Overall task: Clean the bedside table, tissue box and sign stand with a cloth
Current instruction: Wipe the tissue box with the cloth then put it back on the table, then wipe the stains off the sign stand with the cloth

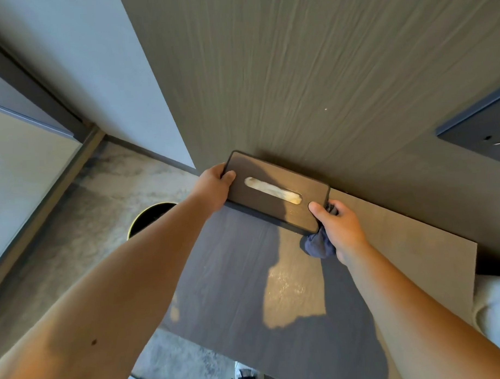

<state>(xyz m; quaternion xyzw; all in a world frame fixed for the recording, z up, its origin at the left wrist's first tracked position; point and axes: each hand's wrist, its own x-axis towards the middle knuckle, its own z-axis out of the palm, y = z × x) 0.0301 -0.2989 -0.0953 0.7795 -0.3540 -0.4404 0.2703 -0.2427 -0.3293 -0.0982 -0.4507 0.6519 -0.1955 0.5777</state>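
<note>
A dark brown tissue box (274, 201) with a long slot showing white tissue sits at the back of the bedside table (241, 289), against the wood wall. My left hand (213, 187) grips the box's left end, thumb on its top. My right hand (339, 227) holds the box's right end, thumb on top, with a dark blue cloth (318, 243) bunched under the palm against the box's corner. No sign stand is in view.
A dark wood-grain wall panel (310, 73) rises behind the table. A socket plate (479, 133) is mounted at the right. A round black bin (152, 218) stands on the carpet left of the table. White bedding (499, 308) lies at the right edge. A shoe (245, 376) shows below.
</note>
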